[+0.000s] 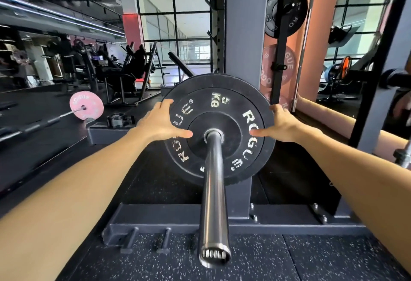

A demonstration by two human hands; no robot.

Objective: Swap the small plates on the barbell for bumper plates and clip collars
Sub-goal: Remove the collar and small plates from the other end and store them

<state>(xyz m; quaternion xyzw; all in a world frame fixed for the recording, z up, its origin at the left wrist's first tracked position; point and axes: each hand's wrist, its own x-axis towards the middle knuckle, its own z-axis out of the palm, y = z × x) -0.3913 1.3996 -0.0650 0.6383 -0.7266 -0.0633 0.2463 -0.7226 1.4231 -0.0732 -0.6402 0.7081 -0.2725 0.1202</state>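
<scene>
A black 5 kg bumper plate (219,105) with white lettering sits on the steel barbell sleeve (213,191), which points toward me. My left hand (163,121) grips the plate's left rim, its fingers behind the edge and its thumb lying across the face. On the opposite rim my right hand (281,125) holds the plate the same way, thumb pointing at the hub. No collar shows on the sleeve.
The grey rack upright (244,36) stands right behind the plate. Black and pink plates (287,11) hang on storage pegs at the right. A pink plate (86,105) on another bar lies on the floor at the left, next to a black collar (116,120).
</scene>
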